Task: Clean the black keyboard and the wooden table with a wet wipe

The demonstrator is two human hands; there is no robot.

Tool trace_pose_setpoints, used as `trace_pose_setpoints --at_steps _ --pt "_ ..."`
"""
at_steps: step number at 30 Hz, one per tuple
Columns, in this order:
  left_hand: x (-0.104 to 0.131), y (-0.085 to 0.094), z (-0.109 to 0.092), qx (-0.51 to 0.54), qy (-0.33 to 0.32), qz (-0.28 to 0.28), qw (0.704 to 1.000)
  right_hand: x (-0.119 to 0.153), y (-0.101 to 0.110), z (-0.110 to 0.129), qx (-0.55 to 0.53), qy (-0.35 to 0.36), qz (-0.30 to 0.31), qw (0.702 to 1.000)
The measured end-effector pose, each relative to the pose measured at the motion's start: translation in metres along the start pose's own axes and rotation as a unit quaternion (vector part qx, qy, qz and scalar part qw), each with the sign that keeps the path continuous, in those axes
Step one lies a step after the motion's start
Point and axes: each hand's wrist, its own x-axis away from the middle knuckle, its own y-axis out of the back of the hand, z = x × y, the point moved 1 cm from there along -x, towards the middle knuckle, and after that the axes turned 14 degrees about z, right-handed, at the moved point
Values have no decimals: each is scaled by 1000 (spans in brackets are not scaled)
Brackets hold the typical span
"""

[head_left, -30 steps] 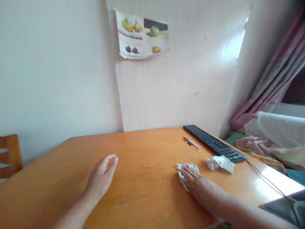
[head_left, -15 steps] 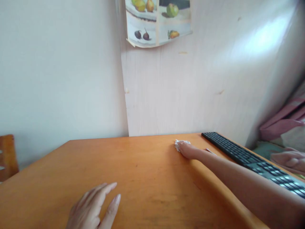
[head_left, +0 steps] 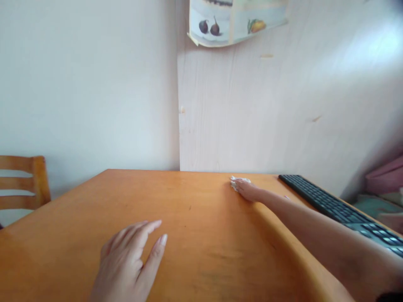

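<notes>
My right hand [head_left: 248, 189] is stretched far across the orange-brown wooden table [head_left: 151, 197], close to its back edge. Under its fingers a crumpled white tissue [head_left: 234, 183] is pressed flat against the tabletop; part of it is hidden by the hand. My left hand [head_left: 130, 258] is at the near left part of the table, fingers loosely extended and thumb apart, holding nothing. Whether it touches the wood I cannot tell.
A black keyboard [head_left: 327, 203] lies along the table's right edge, beside my right forearm. A small thin item [head_left: 286, 197] lies partly hidden behind that forearm. A wooden chair back [head_left: 39, 180] stands at left. Fruit pictures [head_left: 220, 31] hang on the wall behind.
The view has turned left and tipped down a little. Against the keyboard, my right hand with the tissue has shifted slightly left and nearer the back edge. My left hand stays open.
</notes>
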Motion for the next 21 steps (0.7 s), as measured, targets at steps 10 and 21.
trace_pose_setpoints --at_steps 10,21 --pt "-9 5 4 22 31 -23 999 216 -9 138 -130 167 69 975" --pt "-10 5 13 184 129 -31 974 272 -19 172 -87 201 126 968"
